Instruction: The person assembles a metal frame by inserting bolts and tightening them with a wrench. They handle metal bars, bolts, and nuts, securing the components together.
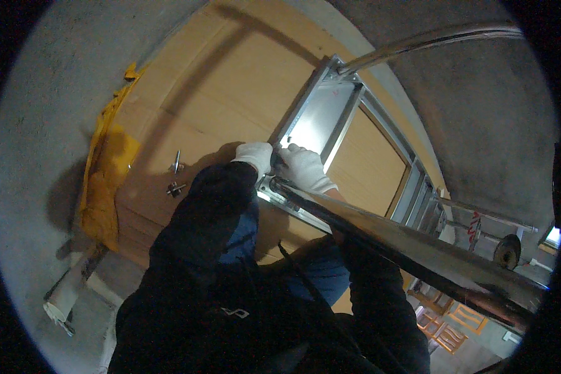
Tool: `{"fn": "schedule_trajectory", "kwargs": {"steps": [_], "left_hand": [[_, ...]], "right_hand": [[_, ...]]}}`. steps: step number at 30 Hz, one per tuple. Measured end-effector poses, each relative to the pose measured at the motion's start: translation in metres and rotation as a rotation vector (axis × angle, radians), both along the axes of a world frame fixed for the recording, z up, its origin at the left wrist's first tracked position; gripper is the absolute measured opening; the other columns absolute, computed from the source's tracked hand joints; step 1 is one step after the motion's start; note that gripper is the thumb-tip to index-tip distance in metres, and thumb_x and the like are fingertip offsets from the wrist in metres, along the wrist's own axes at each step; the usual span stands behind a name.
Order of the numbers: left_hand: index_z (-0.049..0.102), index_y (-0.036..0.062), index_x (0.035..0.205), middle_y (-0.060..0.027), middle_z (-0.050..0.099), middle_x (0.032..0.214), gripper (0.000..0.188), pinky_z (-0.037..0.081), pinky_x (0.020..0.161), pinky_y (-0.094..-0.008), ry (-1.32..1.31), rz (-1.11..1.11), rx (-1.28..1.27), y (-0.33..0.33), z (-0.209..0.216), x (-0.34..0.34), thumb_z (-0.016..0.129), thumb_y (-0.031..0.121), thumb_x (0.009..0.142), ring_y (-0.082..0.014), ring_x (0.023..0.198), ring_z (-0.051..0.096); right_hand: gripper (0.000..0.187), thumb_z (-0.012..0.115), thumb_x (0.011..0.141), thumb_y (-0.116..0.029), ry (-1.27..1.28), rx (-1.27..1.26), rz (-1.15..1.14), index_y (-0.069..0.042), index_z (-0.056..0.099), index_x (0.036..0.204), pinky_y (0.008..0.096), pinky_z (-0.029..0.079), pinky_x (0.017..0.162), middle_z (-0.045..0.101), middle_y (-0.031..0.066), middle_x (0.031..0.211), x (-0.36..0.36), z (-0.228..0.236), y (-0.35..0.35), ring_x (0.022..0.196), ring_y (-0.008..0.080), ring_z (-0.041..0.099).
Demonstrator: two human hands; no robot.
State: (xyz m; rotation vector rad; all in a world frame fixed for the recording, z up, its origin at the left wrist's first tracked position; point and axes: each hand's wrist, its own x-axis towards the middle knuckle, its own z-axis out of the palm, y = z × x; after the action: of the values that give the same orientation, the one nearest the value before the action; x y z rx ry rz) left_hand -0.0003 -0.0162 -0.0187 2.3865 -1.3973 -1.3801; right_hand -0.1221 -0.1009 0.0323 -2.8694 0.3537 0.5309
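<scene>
A long silver metal frame (340,140) with crossbars lies on a cardboard sheet. Both my hands, in white gloves, are at the side rail near its closest corner. My left hand (254,156) presses against the rail's outer side with its fingers curled. Across the rail, on the inner side, my right hand (305,167) is closed, knuckles up. A small dark part shows between the hands; the gloves hide what they grip. From this corner a shiny metal post (417,243) rises toward the lower right, passing over my right forearm.
Two small metal fasteners, a long one (177,162) and a shorter one (176,188), lie on the cardboard (230,87) to the left. Another curved-looking post (430,43) stands at the far corner. Yellow wrapping (109,168) edges the sheet. Wooden chairs (445,324) are at lower right.
</scene>
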Motion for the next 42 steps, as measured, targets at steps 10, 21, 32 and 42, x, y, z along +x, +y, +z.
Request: {"fn": "schedule_trajectory", "kwargs": {"steps": [10, 21, 32, 42], "left_hand": [[0.070, 0.0076, 0.101, -0.0144, 0.067, 0.106, 0.027, 0.052, 0.082, -0.0409, -0.021, 0.024, 0.004, 0.000, 0.013, -0.001, 0.070, 0.019, 0.076, -0.0298, 0.103, 0.063], [0.066, 0.0081, 0.100, -0.0157, 0.067, 0.103, 0.041, 0.051, 0.081, -0.0437, -0.017, -0.015, 0.003, -0.001, -0.003, -0.002, 0.076, 0.032, 0.068, -0.0330, 0.099, 0.063], [0.065, 0.0085, 0.102, -0.0140, 0.066, 0.105, 0.042, 0.051, 0.082, -0.0437, -0.021, -0.041, 0.030, -0.004, 0.002, -0.002, 0.076, 0.032, 0.070, -0.0319, 0.100, 0.063], [0.070, 0.0069, 0.099, -0.0151, 0.068, 0.103, 0.030, 0.052, 0.082, -0.0421, -0.015, 0.002, -0.034, 0.000, 0.002, -0.004, 0.073, 0.021, 0.073, -0.0312, 0.101, 0.064]], "right_hand": [[0.019, 0.052, 0.085, -0.020, 0.001, -0.006, -0.009, -0.010, 0.062, 0.098, 0.0425, 0.053, 0.072, 0.065, 0.0138, 0.090, 0.002, 0.002, 0.003, 0.082, 0.0331, 0.064], [0.021, 0.052, 0.085, -0.019, 0.165, -0.007, -0.037, -0.007, 0.060, 0.101, 0.0426, 0.052, 0.076, 0.064, 0.0179, 0.094, 0.006, 0.000, 0.003, 0.087, 0.0342, 0.065], [0.022, 0.053, 0.085, -0.020, 0.237, 0.049, -0.094, -0.004, 0.060, 0.098, 0.0422, 0.052, 0.078, 0.064, 0.0164, 0.091, 0.007, 0.004, 0.000, 0.085, 0.0333, 0.064], [0.019, 0.055, 0.084, -0.017, 0.076, -0.023, -0.027, -0.005, 0.060, 0.099, 0.0424, 0.053, 0.072, 0.064, 0.0157, 0.090, 0.003, -0.010, 0.004, 0.082, 0.0326, 0.065]]}}
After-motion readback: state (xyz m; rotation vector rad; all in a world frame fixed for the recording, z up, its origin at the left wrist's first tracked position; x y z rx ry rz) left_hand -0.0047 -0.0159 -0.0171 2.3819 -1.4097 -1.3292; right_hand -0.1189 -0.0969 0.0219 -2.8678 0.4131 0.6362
